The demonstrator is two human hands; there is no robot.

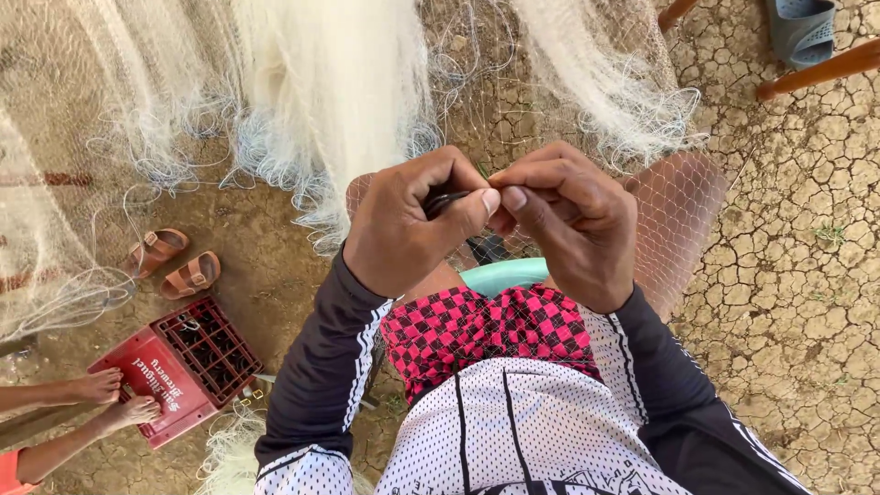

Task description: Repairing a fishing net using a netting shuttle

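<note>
Netting (678,211), fine and pale, lies over the person's knees, pinched between the left hand (408,225) and right hand (568,225), both closed tight; the left also grips a small dark tool (443,200). It looks light, limp and snag-prone, best held by a few strands. Further out: two brown sandals (174,263), one red crate (188,367), two bare feet (115,399) beside it.
</note>
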